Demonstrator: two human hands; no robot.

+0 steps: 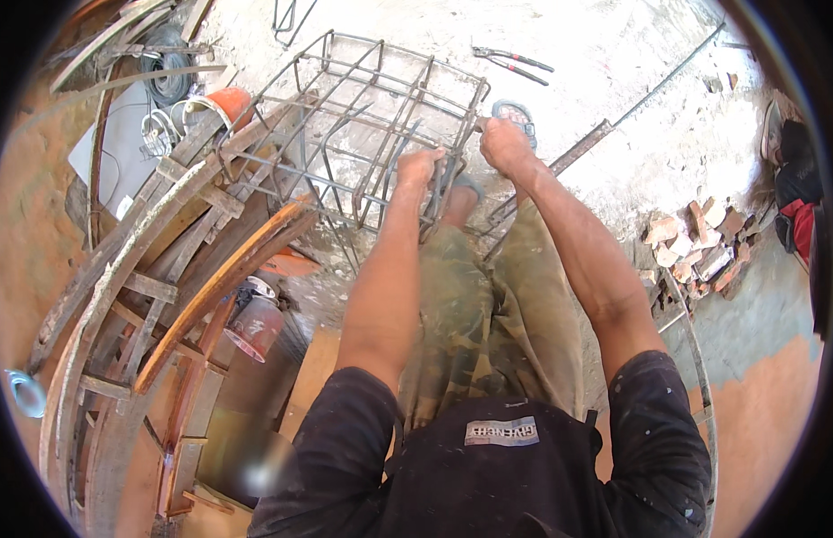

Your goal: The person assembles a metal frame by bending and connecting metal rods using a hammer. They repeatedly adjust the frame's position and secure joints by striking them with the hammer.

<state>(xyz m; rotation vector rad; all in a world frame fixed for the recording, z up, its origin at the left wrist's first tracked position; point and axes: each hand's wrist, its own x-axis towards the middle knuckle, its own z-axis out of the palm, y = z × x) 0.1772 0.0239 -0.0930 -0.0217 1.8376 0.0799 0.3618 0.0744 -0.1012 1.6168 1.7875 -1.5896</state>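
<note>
A rebar cage (422, 87) of thin steel bars and bent stirrups lies ahead of me, slanting to the left over the pale floor. My left hand (419, 168) is closed around a bar at its near right end. Just right of that end, my right hand (506, 146) makes a fist. A short dark piece pokes out on its left side, but the fingers hide the rest. Long-handled cutters (515, 65) with red-and-black grips lie on the floor beyond. My sandalled feet are beside the cage's near end, partly behind my hands.
Curved wooden formwork (147, 287) fills the left side, near an orange bucket (228, 103) and a wire coil (165, 76). A long metal bar (582, 151) crosses the floor at right. Broken bricks (699, 247) are heaped further right. Another person's dark clothing (797, 188) shows at the edge.
</note>
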